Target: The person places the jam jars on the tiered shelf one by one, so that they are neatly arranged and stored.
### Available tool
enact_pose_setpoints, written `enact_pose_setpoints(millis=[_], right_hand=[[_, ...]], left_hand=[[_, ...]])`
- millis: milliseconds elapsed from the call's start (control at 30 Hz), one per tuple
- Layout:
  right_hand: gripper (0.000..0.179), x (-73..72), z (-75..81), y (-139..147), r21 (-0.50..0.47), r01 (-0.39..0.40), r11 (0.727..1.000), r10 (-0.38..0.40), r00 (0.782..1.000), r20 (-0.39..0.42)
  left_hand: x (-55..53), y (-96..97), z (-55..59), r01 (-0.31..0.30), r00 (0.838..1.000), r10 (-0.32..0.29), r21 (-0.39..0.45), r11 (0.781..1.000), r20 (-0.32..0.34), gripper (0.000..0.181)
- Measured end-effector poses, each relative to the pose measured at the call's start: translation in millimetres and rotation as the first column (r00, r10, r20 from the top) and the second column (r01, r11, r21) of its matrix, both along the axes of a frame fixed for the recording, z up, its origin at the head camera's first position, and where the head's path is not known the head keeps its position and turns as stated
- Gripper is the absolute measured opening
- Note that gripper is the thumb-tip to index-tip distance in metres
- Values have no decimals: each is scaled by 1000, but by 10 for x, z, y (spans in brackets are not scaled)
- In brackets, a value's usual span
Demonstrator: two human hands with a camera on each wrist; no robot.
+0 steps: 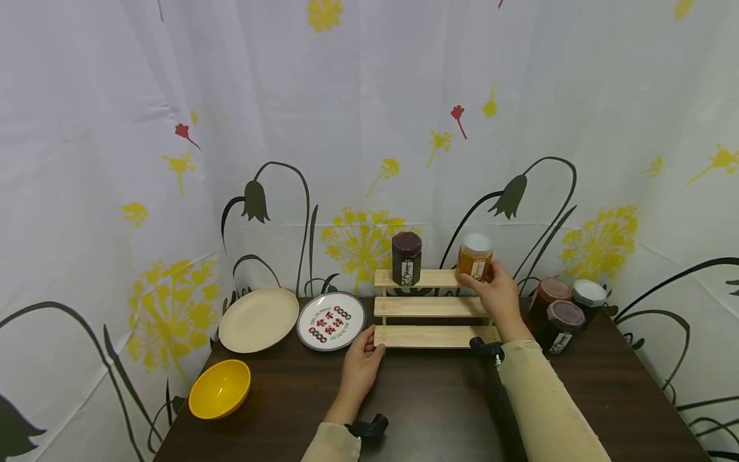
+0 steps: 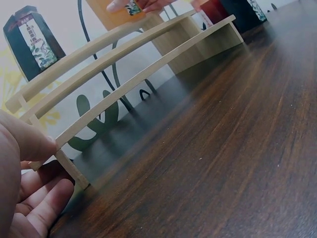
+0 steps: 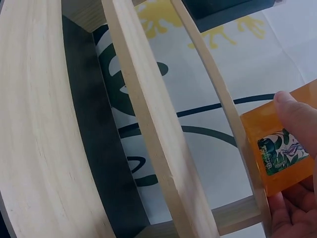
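A three-tier wooden rack [image 1: 433, 335] stands at the back of the table. My left hand [image 1: 360, 367] grips the left end of its lowest tier; in the left wrist view the thumb lies on the board's corner and the fingers [image 2: 52, 201] curl beneath. At the right end of the top tier, my right hand [image 1: 499, 295] holds an orange jar [image 1: 475, 256] with a white lid. Its label [image 3: 282, 151] faces out between thumb and fingers in the right wrist view, the jar's base right at the top board. A dark jar [image 1: 407, 260] stands on the top tier's left part.
Right of the rack stand a reddish jar [image 1: 551, 296], a white-lidded dark jar [image 1: 589, 298] and a purple-lidded jar [image 1: 561, 324]. Leftward are a printed white plate [image 1: 314, 314], a cream oval plate [image 1: 260, 321] and a yellow bowl [image 1: 220, 388]. A patterned curtain [image 1: 369, 128] hangs behind.
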State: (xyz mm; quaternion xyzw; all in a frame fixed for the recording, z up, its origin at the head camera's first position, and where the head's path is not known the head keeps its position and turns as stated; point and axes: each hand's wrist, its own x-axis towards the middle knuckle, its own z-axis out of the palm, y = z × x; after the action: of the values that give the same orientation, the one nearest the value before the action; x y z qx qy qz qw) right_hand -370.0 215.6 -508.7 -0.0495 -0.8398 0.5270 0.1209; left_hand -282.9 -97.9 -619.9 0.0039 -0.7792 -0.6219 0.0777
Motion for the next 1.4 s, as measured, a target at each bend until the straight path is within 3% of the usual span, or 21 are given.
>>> enact_pose_setpoints(millis=[300, 567, 867, 967, 1200, 1267, 1400], right_hand=[[78, -9, -28, -48, 9, -35, 999, 35, 999, -3], [95, 36, -148, 20, -67, -92, 993, 86, 993, -84], [78, 367, -114, 36, -11, -66, 998, 64, 993, -100], [73, 489, -52, 64, 5, -39, 999, 39, 988, -150], [60, 765, 60, 168, -2, 79, 997, -77, 955, -287], [58, 853, 90, 214, -6, 122, 993, -117, 937, -329], [56, 996, 159, 306, -49, 189, 981, -192, 881, -433]], left_hand=[[1, -39, 12, -8, 1000, 8, 2, 1000, 4, 56], [3, -26, -5, 1, 1000, -1, -2, 1000, 3, 55], [14, -24, -5, 8, 1000, -8, 12, 1000, 1, 56], [2, -25, 7, 13, 1000, -13, 12, 1000, 0, 56], [-6, -31, 23, 5, 1000, -5, 6, 1000, -14, 55], [1, -25, 10, 10, 1000, -10, 6, 1000, -5, 56], [-7, -19, -15, 13, 1000, -13, 9, 1000, -10, 56]])
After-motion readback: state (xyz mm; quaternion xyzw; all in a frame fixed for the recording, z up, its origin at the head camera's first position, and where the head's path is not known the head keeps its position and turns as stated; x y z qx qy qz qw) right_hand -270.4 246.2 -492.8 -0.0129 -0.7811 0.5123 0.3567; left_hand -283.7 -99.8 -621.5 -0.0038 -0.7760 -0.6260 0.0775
